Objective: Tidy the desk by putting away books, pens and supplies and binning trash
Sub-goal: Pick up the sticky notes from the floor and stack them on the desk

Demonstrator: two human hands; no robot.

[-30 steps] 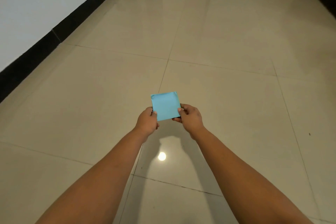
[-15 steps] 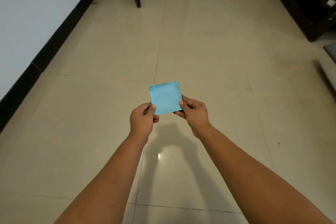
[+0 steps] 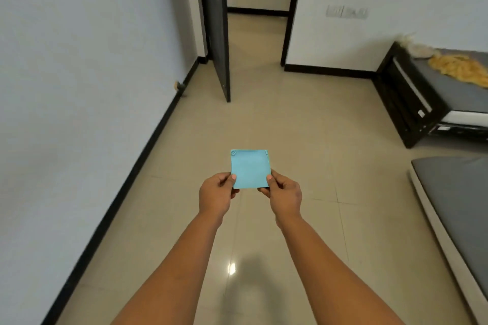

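Both hands, left hand (image 3: 216, 193) and right hand (image 3: 284, 195), pinched the blue notepad's (image 3: 250, 168) lower corners, holding it flat out front, seemingly for carrying toward the open door (image 3: 216, 26) beyond.

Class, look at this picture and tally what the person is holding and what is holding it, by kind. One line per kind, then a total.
Blue paper squares: 1
Hands: 2, the left hand and the right hand, each pinching a lower corner of the square
Total: 3
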